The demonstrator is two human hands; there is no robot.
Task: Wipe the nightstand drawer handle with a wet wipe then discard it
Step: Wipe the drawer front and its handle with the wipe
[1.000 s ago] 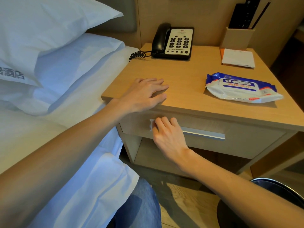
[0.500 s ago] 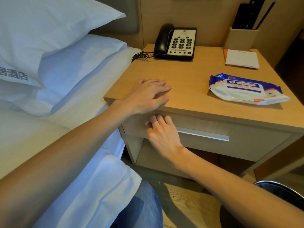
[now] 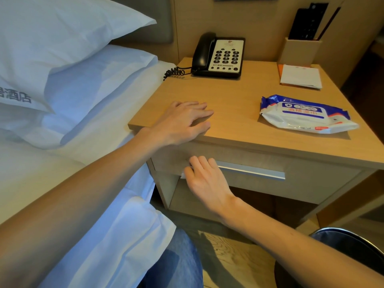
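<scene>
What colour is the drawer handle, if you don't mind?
Silver, brushed metal handle; head view.

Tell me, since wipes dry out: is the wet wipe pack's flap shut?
Apparently shut: the label flap on the wet wipe pack lies flat against the top, and no wipe sticks out. Whether it is sealed tight cannot be told.

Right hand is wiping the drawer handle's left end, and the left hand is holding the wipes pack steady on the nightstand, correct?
Not quite. The head view shows the left hand flat on the bare nightstand top, apart from the wipes pack. The right hand is at the drawer handle's left end.
</scene>
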